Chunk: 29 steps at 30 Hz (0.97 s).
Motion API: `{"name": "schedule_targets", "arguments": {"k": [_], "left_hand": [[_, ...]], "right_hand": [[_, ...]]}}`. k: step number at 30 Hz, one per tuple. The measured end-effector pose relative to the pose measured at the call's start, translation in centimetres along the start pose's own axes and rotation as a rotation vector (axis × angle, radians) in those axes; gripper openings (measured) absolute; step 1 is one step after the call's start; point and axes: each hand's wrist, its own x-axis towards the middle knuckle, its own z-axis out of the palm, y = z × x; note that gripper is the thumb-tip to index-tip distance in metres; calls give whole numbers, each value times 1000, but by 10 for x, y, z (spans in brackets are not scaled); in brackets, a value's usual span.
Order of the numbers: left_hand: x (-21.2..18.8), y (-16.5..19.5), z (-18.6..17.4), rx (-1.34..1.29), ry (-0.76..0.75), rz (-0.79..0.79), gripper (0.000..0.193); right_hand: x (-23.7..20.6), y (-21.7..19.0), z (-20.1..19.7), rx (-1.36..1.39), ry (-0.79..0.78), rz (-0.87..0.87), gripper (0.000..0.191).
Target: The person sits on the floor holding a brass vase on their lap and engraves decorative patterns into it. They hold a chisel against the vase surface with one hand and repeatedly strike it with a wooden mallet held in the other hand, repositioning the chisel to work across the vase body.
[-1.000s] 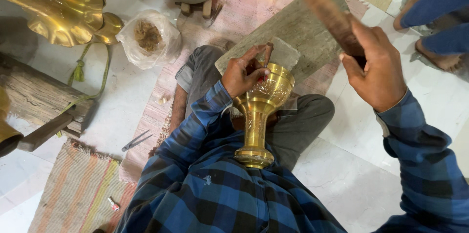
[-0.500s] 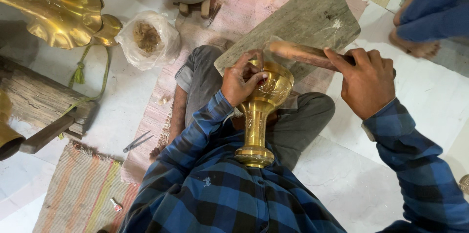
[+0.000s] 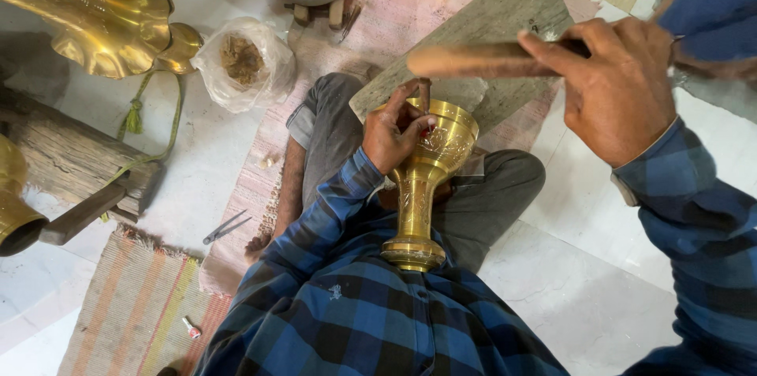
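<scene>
Floor mat: left hand (image 3: 392,133) pinches probably chisel (image 3: 424,96) on brass goblet (image 3: 426,179); right hand (image 3: 619,88) grips wooden mallet (image 3: 481,61).

Brass goblet (image 3: 426,179) is showing glossy yellow metal with engraved, textured bowl and smooth stem. Wooden mallet (image 3: 481,61), at 12 o'clock from it, is looking matt and worn smooth. Stone slab (image 3: 505,13) is appearing grey, rough and dull. Fluted brass piece (image 3: 95,13) at 10 o'clock is shining brightly. Plastic bag (image 3: 244,65) is looking thin, translucent and crinkled. Floor (image 3: 583,266) is presenting pale, smooth tile.
</scene>
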Motion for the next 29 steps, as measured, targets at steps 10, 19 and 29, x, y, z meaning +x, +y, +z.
{"name": "schedule_targets", "arguments": {"k": [10, 19, 29], "left_hand": [[1, 1, -2, -2, -38, -10, 66], [4, 1, -5, 7, -72, -12, 66], [4, -6, -7, -91, -115, -54, 67]], "right_hand": [[-11, 0, 13, 522, -56, 206, 69], [-8, -12, 7, 498, 38, 303, 63], [-23, -7, 6, 591, -7, 375, 69]]}}
